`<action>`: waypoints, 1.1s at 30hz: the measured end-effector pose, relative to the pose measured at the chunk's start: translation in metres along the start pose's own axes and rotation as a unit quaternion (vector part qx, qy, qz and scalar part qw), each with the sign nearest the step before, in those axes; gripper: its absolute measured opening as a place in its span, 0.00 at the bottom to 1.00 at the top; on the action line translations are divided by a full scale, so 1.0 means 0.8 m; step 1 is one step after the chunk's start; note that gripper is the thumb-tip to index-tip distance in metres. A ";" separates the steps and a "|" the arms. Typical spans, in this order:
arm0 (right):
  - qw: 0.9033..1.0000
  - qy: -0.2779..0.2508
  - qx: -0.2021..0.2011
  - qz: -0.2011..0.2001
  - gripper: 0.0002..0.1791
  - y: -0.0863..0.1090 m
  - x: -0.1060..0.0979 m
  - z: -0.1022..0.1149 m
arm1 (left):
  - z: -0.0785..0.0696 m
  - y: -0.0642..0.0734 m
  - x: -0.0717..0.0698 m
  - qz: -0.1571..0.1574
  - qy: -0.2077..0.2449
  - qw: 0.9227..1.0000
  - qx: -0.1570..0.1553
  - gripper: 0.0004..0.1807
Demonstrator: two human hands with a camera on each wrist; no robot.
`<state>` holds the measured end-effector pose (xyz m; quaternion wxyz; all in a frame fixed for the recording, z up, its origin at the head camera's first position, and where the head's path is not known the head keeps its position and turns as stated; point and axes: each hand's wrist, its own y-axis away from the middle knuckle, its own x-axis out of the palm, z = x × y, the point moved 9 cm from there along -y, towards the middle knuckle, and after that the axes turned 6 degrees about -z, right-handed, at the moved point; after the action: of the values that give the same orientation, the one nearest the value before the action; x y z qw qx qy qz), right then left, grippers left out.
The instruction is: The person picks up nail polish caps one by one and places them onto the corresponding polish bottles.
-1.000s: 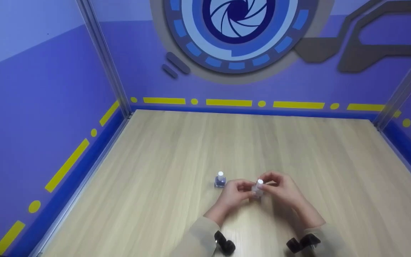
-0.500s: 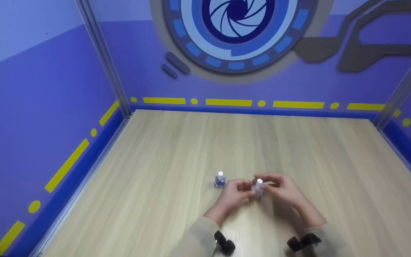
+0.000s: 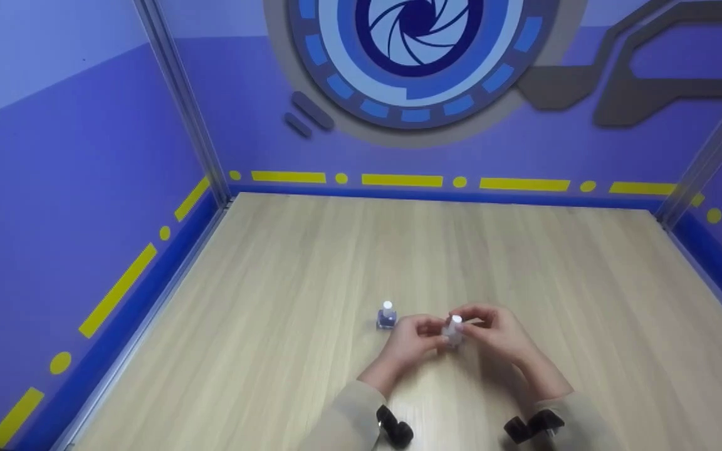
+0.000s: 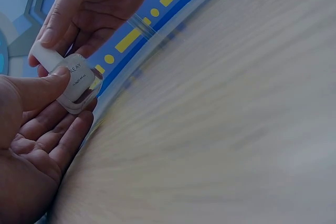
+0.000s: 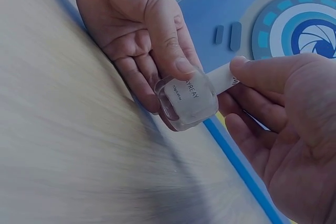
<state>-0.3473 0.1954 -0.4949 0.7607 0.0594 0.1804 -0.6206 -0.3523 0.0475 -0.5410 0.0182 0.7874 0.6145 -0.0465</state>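
A clear glass nail polish bottle point(image 5: 191, 103) with a white cap point(image 5: 223, 78) and dark lettering is held between both hands. My left hand point(image 3: 412, 341) pinches the glass body, its thumb lying across the label in the left wrist view. With thumb and fingers, my right hand point(image 3: 497, 332) grips the cap, which sits on the bottle neck. Left of the hands, a second nail polish bottle point(image 3: 387, 320), bluish-purple with a white cap, stands upright on the table.
The wood-grain table point(image 3: 286, 282) stretches out beyond the hands. Blue panels with yellow dashes, such as the left wall point(image 3: 73, 207), enclose it on the back and sides. A black wrist camera point(image 3: 395, 427) sits at the left sleeve.
My right fingers have shifted slightly around the cap, reaching out and then drawing back a little. The left hand and the standing bottle stay where they were.
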 end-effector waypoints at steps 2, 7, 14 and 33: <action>1.000 0.006 0.004 -0.007 0.15 0.000 0.000 0.000 | 0.000 0.000 0.000 0.000 0.003 1.000 0.000 0.15; 0.999 0.028 0.006 -0.026 0.12 -0.001 -0.002 -0.002 | 0.001 0.000 0.001 0.004 0.008 1.000 0.001 0.15; 0.998 0.034 0.008 -0.043 0.11 -0.003 -0.002 -0.005 | 0.002 -0.001 0.001 0.003 0.012 1.000 -0.001 0.14; 0.990 0.002 0.090 -0.106 0.08 0.001 -0.002 -0.018 | 0.001 -0.002 -0.002 -0.022 -0.014 0.999 0.021 0.13</action>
<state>-0.3496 0.2012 -0.5077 0.6817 0.1098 0.1306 -0.7114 -0.3546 0.0463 -0.5419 0.0093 0.7735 0.6298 -0.0708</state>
